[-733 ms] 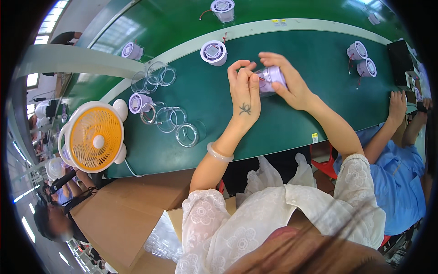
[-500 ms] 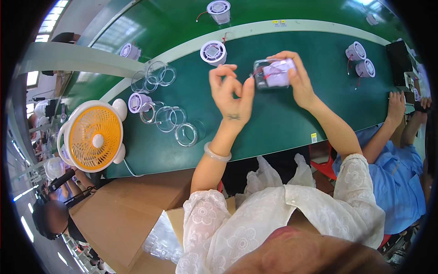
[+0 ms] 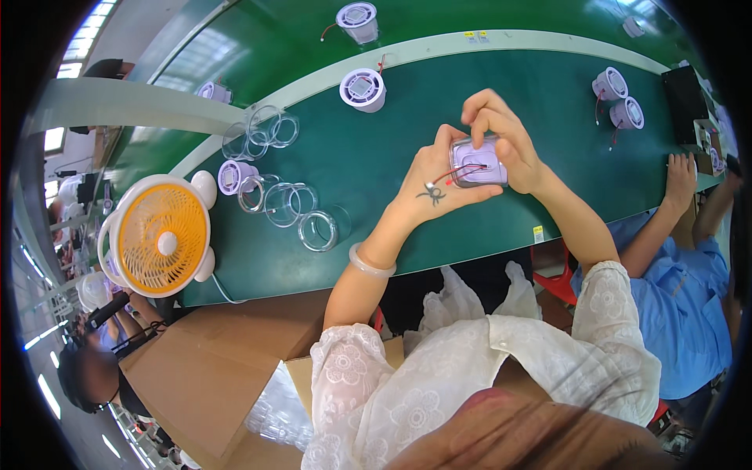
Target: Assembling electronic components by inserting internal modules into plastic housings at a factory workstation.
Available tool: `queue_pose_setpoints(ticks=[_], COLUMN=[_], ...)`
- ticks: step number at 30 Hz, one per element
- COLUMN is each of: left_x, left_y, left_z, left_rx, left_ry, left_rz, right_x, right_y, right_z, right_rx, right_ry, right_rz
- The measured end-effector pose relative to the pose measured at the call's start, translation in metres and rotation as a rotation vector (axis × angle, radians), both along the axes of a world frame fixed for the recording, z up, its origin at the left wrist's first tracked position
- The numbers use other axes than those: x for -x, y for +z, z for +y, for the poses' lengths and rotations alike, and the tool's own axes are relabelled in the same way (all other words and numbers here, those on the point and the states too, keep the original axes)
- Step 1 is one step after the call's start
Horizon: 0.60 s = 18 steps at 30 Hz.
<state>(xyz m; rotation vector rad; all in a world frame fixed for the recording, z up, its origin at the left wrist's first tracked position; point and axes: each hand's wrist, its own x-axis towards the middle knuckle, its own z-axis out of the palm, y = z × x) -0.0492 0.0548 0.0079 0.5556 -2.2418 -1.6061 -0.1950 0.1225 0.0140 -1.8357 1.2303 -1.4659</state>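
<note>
The lilac unit point(image 3: 490, 154) is held above the green surface point(image 3: 564, 157), between the two hands, with its wired face turned up. By the left hand point(image 3: 432, 174) it is gripped from the side: the thumb is laid along the near edge, the fingers are bent round the far left, and the palm is only partly closed. The right hand point(image 3: 517, 153) is half open at the other end, its fingers curled and lifted above the unit; whether any weight is borne by its thumb or palm cannot be told. A clear casing point(image 3: 457, 158) is seen about the unit, and from the unit's middle red and black wires point(image 3: 462, 170) are led out over the left hand to a small plug point(image 3: 430, 186). The unit is judged to be light and stiff, probably of moulded plastic; the casing is likely to be slick, and easily scratched or cracked if dropped. It is best taken by the firm side walls, with even pressure, while the thin wires, the weakest part, are kept from being pinched or pulled. Farther out, another lilac unit point(image 3: 363, 90) is stood on the surface, and clear rings point(image 3: 319, 230) are grouped toward the orange-and-white fan point(image 3: 164, 239).
</note>
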Motion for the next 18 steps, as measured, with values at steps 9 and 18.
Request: queue_pose_setpoints(ticks=[9,18], left_x=[0.001,0.0], left_y=[-0.003,0.003], left_z=[0.005,0.005], left_rx=[0.304,0.026], left_ry=[0.092,-0.03], left_rz=[0.042,0.094], right_x=[-0.02,-0.02], right_y=[-0.013,-0.002], right_z=[0.003,0.012], right_rx=[-0.051,-0.097], right_ry=[-0.106,-0.02], right_rz=[-0.414,-0.221])
